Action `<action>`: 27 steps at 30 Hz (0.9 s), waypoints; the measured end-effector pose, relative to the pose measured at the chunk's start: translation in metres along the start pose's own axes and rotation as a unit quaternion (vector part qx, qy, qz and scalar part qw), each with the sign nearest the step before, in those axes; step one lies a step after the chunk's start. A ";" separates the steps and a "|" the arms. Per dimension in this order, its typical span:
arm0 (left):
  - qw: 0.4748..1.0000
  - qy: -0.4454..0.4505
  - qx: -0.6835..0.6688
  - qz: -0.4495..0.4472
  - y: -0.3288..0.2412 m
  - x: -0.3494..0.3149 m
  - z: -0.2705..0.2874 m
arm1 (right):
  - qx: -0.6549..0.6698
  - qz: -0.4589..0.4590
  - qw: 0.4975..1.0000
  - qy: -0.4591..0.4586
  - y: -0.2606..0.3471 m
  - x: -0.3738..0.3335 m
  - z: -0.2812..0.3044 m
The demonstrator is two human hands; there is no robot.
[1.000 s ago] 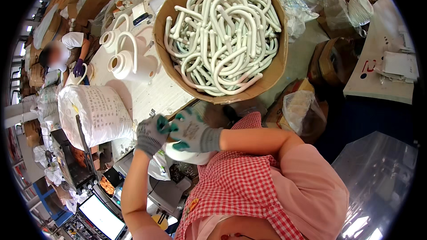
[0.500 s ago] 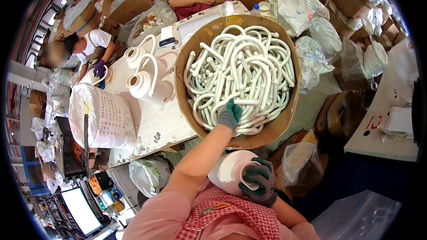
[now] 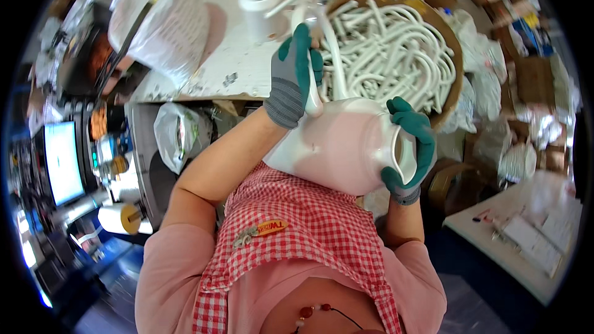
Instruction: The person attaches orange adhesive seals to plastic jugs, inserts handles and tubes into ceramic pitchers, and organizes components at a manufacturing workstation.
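Note:
A white plastic jug body (image 3: 346,142) lies on its side in front of my apron, its mouth pointing right. My right hand (image 3: 414,145) wears a grey and green glove and is closed round the neck at the mouth. A white curved tube handle (image 3: 334,55) stands up from the jug's side, both ends meeting the body. My left hand (image 3: 294,80), gloved alike, grips the near leg of this handle; its thumb side is partly hidden. Beyond the jug, a round cardboard bin (image 3: 459,55) is heaped with similar white curved tubes (image 3: 396,49).
On the white table (image 3: 223,62) stand white jugs with handles (image 3: 261,15). A big white woven sack (image 3: 164,25) is at the table's left. Below hangs a plastic bag (image 3: 179,133). A lit screen (image 3: 62,164) is far left; another table (image 3: 476,219) is at right.
My left hand has left the bin and now holds a tube handle at the jug. The jug has come up, turned sideways. My right hand has shifted right on its mouth.

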State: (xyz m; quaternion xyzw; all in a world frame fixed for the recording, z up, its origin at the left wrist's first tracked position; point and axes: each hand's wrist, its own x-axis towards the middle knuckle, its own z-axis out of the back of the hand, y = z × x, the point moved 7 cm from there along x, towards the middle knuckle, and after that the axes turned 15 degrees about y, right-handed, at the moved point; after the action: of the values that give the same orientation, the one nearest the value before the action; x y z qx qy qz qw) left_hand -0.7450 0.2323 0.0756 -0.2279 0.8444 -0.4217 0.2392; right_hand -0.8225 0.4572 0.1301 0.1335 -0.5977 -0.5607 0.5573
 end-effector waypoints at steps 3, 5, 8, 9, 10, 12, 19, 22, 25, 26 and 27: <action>0.988 -0.025 -0.154 0.018 0.004 -0.029 0.082 | 0.009 0.011 0.999 0.042 0.002 0.025 -0.051; 0.970 -0.005 -0.243 -0.008 -0.013 -0.064 0.122 | -0.042 -0.025 0.995 0.083 0.010 0.035 -0.090; 0.967 -0.109 -0.204 -0.102 -0.065 -0.125 0.160 | -0.044 0.004 0.991 0.125 0.024 0.047 -0.149; 0.965 -0.118 -0.208 -0.112 -0.072 -0.140 0.176 | -0.060 0.013 0.987 0.150 0.031 0.050 -0.170; 0.972 -0.126 -0.138 -0.143 -0.083 -0.156 0.190 | -0.043 0.017 0.987 0.155 0.036 0.052 -0.188; 0.972 -0.123 -0.116 -0.160 -0.093 -0.177 0.213 | -0.023 0.026 0.984 0.175 0.049 0.054 -0.224; 0.936 -0.092 -0.254 -0.226 -0.116 -0.244 0.296 | -0.024 0.031 0.972 0.232 0.082 0.067 -0.324; 0.912 -0.013 -0.276 -0.302 -0.123 -0.258 0.313 | -0.030 0.040 0.964 0.261 0.090 0.076 -0.350; 0.949 -0.097 -0.103 -0.283 -0.132 -0.275 0.334 | -0.011 0.069 0.954 0.290 0.097 0.085 -0.370; 0.953 -0.127 -0.047 -0.272 -0.135 -0.280 0.337 | -0.011 0.067 0.950 0.305 0.104 0.087 -0.377; 0.943 -0.141 -0.027 -0.301 -0.141 -0.282 0.332 | -0.011 0.065 0.945 0.319 0.108 0.089 -0.382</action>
State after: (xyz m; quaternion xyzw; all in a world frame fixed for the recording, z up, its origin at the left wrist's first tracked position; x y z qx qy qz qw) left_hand -0.3007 0.1218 0.0751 -0.5351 0.7051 -0.4144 0.2115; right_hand -0.4907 0.2244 0.1689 0.2607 -0.3897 -0.4576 0.7555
